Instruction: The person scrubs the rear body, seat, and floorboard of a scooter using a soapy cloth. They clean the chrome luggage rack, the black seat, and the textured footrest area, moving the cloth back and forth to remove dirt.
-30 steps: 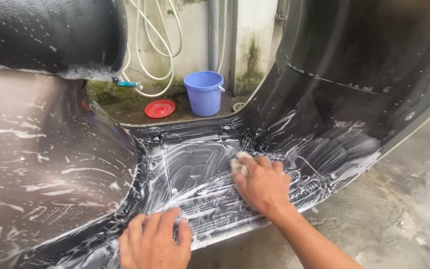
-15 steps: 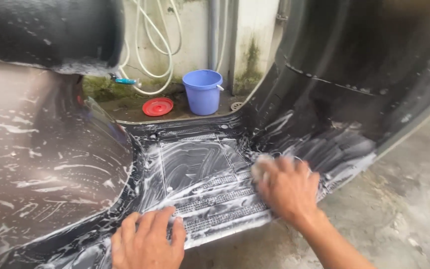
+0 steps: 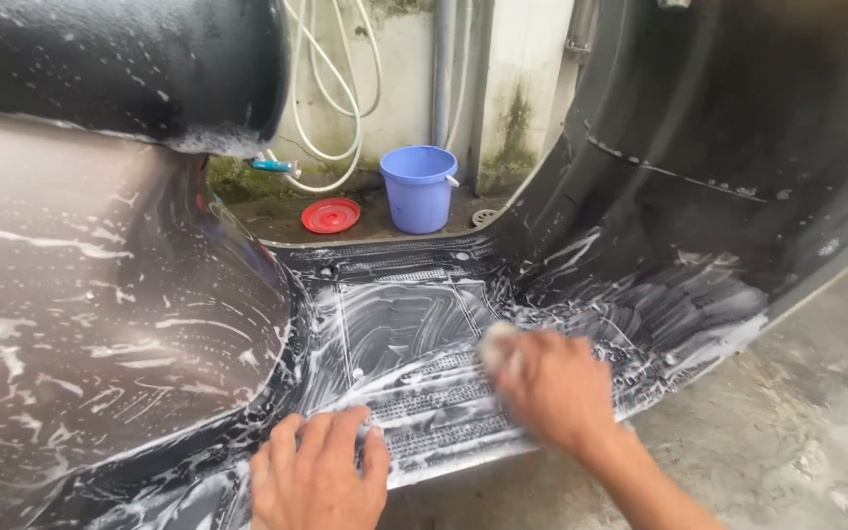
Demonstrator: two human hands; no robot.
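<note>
Progress: footboard (image 3: pixel 395 324) of the scooter already covered in suds; side panel (image 3: pixel 100 314) on the left only streaked.
Right hand (image 3: pixel 552 393): fingers curled tight around a pale sponge (image 3: pixel 496 344), pressed onto the soapy footboard, mid-right.
Left hand (image 3: pixel 318 481): fingers together, flat on the near edge.
Far: blue bucket (image 3: pixel 419 188), red lid (image 3: pixel 331 215).

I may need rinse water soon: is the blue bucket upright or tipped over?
Upright: the blue bucket stands on its base, rim up, beside the red lid. Its contents cannot be seen.

blue bucket (image 3: pixel 418 186), red lid (image 3: pixel 331 215), white-streaked black footboard (image 3: pixel 395 334)
</note>
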